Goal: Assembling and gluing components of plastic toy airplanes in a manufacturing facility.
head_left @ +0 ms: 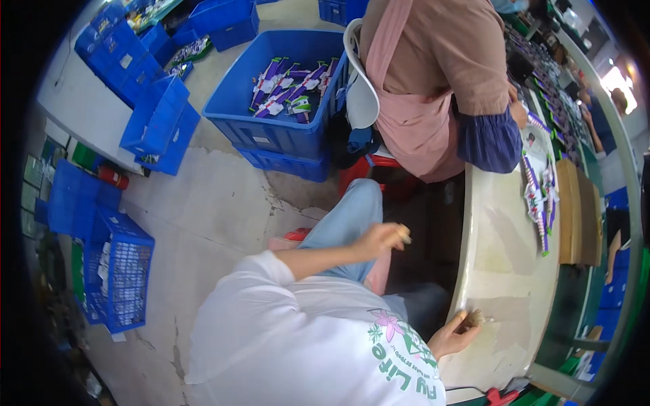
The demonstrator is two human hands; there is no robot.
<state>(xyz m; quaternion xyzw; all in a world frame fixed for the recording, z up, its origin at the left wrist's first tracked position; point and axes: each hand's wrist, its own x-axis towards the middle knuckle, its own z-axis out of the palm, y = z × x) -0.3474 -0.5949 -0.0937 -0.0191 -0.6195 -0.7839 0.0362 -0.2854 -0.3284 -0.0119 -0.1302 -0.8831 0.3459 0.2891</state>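
My left hand (380, 240) is raised above my lap, its fingers curled closed. At its fingertips shows a small pale yellowish bit that I cannot make out. My right hand (456, 334) rests at the edge of the pale worktable (497, 271). Its thumb and fingers are bent together, and a small brownish patch at their tips is too unclear to name. Farther along the table lie purple, white and green plastic toy parts (537, 196), well away from both hands.
A co-worker in a pink apron (413, 128) sits at the table ahead, one sleeve over it. On the left, a large blue bin (271, 132) holds several purple-and-white toys. Blue crates (128, 271) stand on the floor. Brown cardboard (575, 213) borders the table's far side.
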